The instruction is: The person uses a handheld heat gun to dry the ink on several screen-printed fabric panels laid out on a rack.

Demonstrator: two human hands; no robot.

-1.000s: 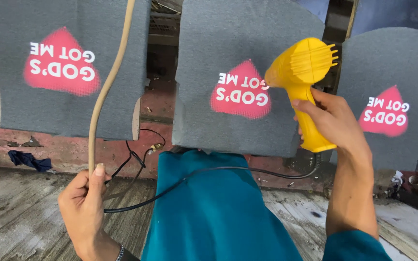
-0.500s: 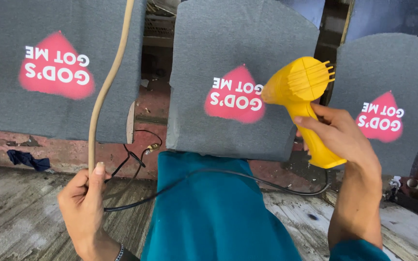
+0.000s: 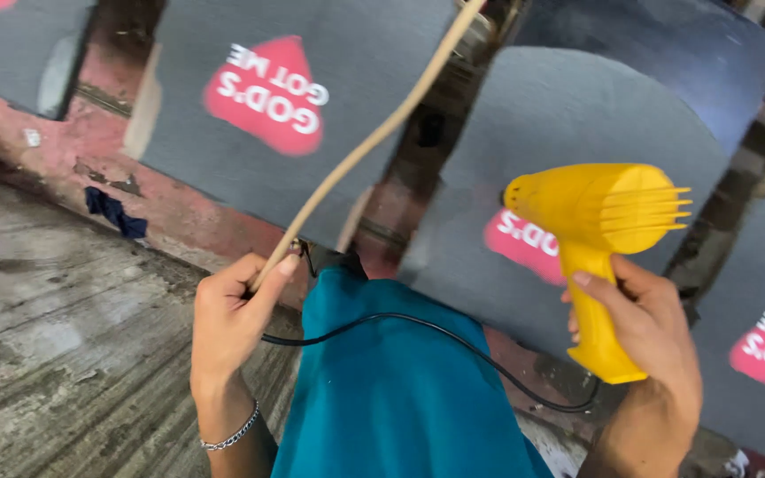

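Observation:
My right hand [image 3: 644, 332] grips the handle of a yellow heat gun [image 3: 599, 230], whose nozzle points left at a grey fabric panel [image 3: 568, 124] with a pink printed patch. A black power cord [image 3: 418, 329] runs from the gun's base across my teal-clad leg [image 3: 391, 389]. My left hand [image 3: 227, 319], with a chain bracelet on the wrist, pinches the lower end of a long tan stick [image 3: 374, 137] that slants up to the right.
More grey panels with pink patches [image 3: 267, 93] lean against a worn red ledge [image 3: 90, 159] at the back. A dark blue rag [image 3: 112, 212] lies by the ledge. Weathered wooden planks [image 3: 55, 354] cover the left.
The view has swung left and tilted. The heat gun now faces the pink patch of another panel, and the stick leans much more to the right than before.

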